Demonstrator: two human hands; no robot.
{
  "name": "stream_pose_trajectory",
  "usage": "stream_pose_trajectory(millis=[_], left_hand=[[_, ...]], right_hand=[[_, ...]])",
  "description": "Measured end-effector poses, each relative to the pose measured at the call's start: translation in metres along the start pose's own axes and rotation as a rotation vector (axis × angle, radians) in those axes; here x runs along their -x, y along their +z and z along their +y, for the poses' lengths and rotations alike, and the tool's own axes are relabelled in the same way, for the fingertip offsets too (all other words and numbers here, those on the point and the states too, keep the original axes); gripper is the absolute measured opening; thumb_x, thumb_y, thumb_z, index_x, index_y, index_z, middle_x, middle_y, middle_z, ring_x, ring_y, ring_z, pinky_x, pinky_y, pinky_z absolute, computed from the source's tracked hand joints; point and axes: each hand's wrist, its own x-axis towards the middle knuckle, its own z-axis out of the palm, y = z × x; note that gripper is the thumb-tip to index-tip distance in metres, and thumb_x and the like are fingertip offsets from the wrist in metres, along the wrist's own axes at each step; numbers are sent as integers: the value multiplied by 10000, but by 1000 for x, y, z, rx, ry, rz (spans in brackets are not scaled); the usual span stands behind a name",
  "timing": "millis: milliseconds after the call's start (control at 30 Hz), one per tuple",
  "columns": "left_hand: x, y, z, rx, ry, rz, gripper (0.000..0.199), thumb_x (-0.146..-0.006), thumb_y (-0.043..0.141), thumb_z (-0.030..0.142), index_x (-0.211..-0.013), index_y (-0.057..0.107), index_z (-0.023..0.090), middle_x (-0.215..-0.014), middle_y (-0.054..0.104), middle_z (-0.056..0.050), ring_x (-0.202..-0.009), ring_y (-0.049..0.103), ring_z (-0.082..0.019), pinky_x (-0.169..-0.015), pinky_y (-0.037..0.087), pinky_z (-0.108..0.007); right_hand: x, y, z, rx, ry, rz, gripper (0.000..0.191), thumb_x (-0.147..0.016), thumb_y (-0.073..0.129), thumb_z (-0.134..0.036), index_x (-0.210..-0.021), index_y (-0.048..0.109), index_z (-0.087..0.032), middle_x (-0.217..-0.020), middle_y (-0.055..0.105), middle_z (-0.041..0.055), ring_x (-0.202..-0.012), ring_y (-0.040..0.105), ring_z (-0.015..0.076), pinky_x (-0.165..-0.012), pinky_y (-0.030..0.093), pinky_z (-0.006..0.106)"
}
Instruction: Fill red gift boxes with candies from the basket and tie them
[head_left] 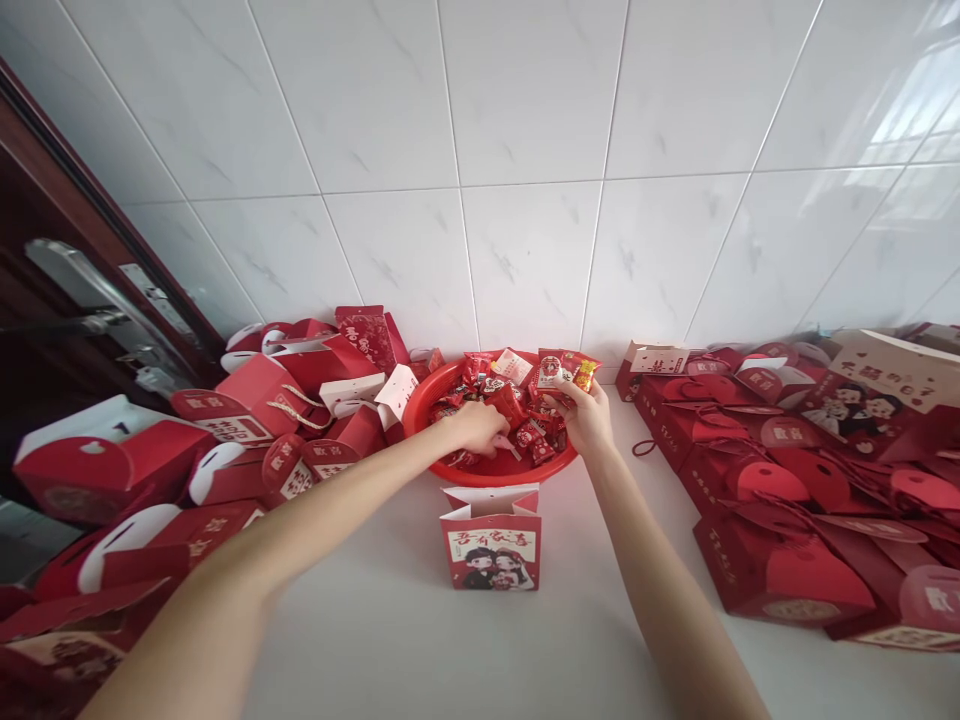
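A red plastic basin (416,455) holds many small wrapped candies (536,440) in red packets. My left hand (480,428) reaches down into it with fingers curled among the candies; what they grip, if anything, is hard to make out. Over the basin's right rim, my right hand (590,415) is closed on several candy packets (551,370), red ones and a yellow-and-red one. In front of the basin stands an upright paper gift box (491,550), its top open, printed with a cartoon couple.
Open and partly folded red gift boxes (247,400) crowd the left side. On the right, rows of closed red boxes (780,540) stand close together. A tiled wall (525,260) rises behind the white tabletop (450,660). A door handle (97,285) is at the far left.
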Motion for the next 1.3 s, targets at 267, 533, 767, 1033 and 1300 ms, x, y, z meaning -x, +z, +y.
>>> stream_pose_trajectory(millis=[267, 533, 767, 1033, 1300], left_hand=[[-8, -15, -34, 540, -46, 170, 119, -830, 611, 290, -805, 594, 174, -677, 618, 20, -625, 626, -153, -562, 484, -233], [-22, -3, -46, 1057, -180, 314, 591, -884, 689, 311, -1413, 455, 192, -1053, 752, -98, -781, 752, -201, -733, 616, -330], [-19, -3, -58, 776, -179, 388, 323, -867, 655, 216, -1187, 678, 181, -1152, 753, -76, -1051, 712, -222, -851, 582, -280], [-7, -13, -58, 441, -67, 183, 282, -796, 607, 132, -983, 794, 231, -1012, 804, 14, -958, 729, -184, -839, 539, -216], [4, -19, -70, 243, -141, 89, 395, -796, 539, 98, -1090, 784, 197, -1055, 799, -34, -957, 735, -173, -819, 532, -193]], right_hand=[[-1, 0, 0, -2, 13, -1, 320, -528, 835, -157, -784, 645, -191, -766, 740, -12, -693, 710, 149, -579, 605, 223], [-1, -1, 0, 19, 5, -6, 331, -536, 846, -174, -803, 651, -190, -787, 742, -2, -715, 718, 161, -593, 609, 234], [-1, -1, 1, 21, 4, -7, 348, -527, 860, -189, -805, 650, -189, -798, 739, -2, -719, 724, 169, -603, 607, 243], [-1, -2, 1, 47, -2, -23, 376, -523, 877, -202, -825, 653, -188, -798, 743, -2, -723, 729, 171, -618, 614, 250], [0, 0, 0, 34, 13, -5, 387, -492, 885, -176, -811, 666, -177, -788, 746, 0, -718, 720, 163, -612, 608, 240]])
